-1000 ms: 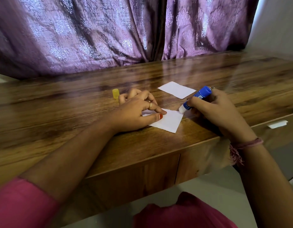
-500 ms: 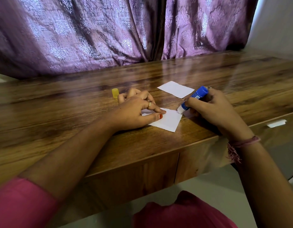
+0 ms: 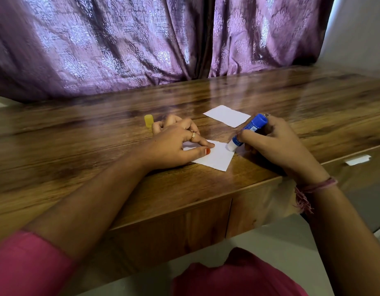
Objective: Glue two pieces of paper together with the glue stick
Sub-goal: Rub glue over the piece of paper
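Observation:
A white paper piece [image 3: 217,158] lies near the wooden desk's front edge. My left hand [image 3: 176,144] rests on its left part, thumb and forefinger pressing it flat, and hides that side. My right hand [image 3: 274,144] grips a blue glue stick [image 3: 248,130], tilted, with its white tip touching the paper's right corner. A second white paper piece [image 3: 226,115] lies flat farther back, untouched. The yellow glue cap [image 3: 148,120] stands behind my left hand.
The wooden desk [image 3: 78,150] stretches left and right, with purple curtains [image 3: 142,43] hanging along its far edge. A drawer front with a small white handle [image 3: 356,160] sits lower at the right. My pink-clad lap is below the desk edge.
The glue stick's tip has slid slightly left and down onto the paper's right corner. My left hand has stayed pressing the paper.

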A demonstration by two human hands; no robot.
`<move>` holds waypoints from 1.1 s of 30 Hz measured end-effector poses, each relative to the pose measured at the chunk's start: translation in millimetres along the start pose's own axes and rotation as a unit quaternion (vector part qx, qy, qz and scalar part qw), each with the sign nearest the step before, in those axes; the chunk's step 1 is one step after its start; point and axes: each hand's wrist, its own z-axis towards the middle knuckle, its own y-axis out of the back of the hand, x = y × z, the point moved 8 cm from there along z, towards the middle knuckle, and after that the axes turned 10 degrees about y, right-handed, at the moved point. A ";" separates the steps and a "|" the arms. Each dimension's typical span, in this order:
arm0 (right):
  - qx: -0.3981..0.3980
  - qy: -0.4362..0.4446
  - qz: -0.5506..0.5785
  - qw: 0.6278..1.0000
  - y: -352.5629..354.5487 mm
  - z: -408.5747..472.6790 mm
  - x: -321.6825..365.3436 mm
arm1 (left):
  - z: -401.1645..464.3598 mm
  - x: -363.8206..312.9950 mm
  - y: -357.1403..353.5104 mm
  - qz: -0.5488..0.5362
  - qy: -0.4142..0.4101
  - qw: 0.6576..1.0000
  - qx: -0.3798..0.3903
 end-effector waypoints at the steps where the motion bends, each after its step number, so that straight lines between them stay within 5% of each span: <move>1: 0.004 0.002 0.003 1.000 -1.0 -0.4 1.0 | -0.1 0.3 0.5 0.001 0.002 1.000 -0.002; 33: 0.055 -0.014 0.091 0.994 -15.5 -4.1 3.3 | 1.5 1.7 -0.9 0.002 0.008 1.000 -0.006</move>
